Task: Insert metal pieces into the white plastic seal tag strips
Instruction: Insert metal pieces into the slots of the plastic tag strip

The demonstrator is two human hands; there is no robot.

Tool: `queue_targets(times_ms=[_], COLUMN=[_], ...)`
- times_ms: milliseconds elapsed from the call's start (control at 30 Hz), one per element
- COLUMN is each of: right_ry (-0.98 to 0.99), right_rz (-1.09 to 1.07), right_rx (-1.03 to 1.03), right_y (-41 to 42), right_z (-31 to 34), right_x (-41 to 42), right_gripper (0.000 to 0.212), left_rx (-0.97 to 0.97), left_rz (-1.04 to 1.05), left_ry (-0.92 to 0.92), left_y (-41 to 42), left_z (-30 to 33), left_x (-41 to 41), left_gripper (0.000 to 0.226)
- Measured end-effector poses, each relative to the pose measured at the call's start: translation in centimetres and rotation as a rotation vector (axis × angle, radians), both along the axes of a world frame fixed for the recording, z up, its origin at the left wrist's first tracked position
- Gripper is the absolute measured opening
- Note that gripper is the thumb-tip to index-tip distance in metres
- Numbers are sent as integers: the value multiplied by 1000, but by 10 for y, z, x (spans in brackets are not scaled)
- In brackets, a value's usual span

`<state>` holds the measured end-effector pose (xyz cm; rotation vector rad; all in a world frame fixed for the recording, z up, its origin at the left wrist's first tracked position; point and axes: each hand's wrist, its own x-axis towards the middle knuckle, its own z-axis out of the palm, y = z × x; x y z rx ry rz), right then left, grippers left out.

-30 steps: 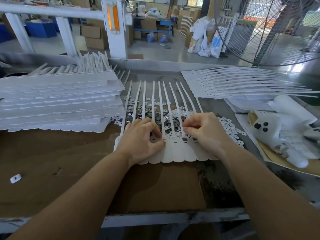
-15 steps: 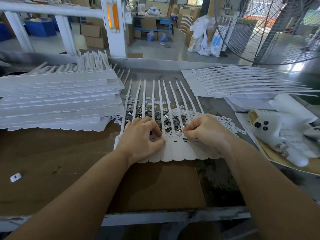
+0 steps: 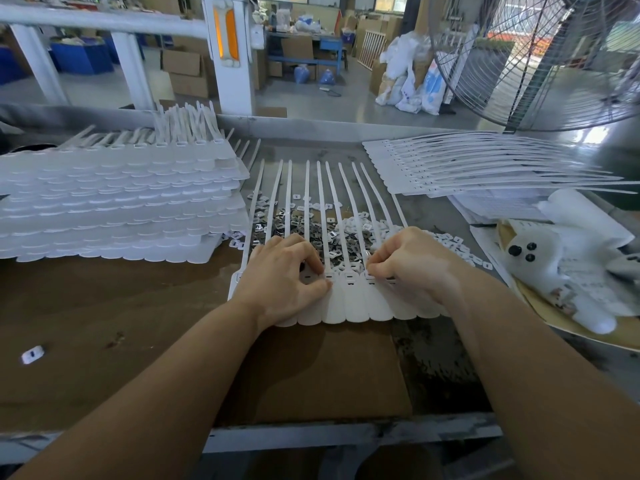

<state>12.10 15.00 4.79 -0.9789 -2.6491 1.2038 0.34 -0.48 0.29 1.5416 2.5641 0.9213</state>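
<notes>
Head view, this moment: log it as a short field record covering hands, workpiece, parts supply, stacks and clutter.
left hand: fingers curled, pressing on the strip heads
right hand: fingers curled at a slot; held piece not visible
workpiece: tag strip sheet flat on cardboard, tails pointing away
parts supply: metal pieces heaped under the tails
stacks: tall strip stack left; flatter strip pile right
clutter: plush toy right; floor fan behind
</notes>
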Motion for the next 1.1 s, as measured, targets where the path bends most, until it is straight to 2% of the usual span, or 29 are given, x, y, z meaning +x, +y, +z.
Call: queue_targets(times_ms=[500, 600, 700, 767, 900, 1100], right_ry=[-62, -30, 95, 173, 133, 105], right_rz=[-95, -90, -144, -189, -199, -107], right_rx=[-24, -61, -63, 27, 243, 310], right_y=[-5, 0, 5, 8, 10, 5], right_z=[5, 5, 2, -3, -12, -17], right_x=[-9, -4, 0, -1, -7, -13], right_gripper=[20, 12, 10, 12, 18, 21], left_rx=[8, 6, 7, 11, 26, 16], left_rz=[2, -1, -3, -4, -3, -3], left_ry=[9, 8, 8, 6, -10, -7], left_y=[0, 0, 0, 1, 1, 0], left_z=[-1, -2, -2, -2, -2, -2], left_x=[0, -1, -1, -2, -1, -2], left_gripper=[12, 12, 13, 13, 13, 14])
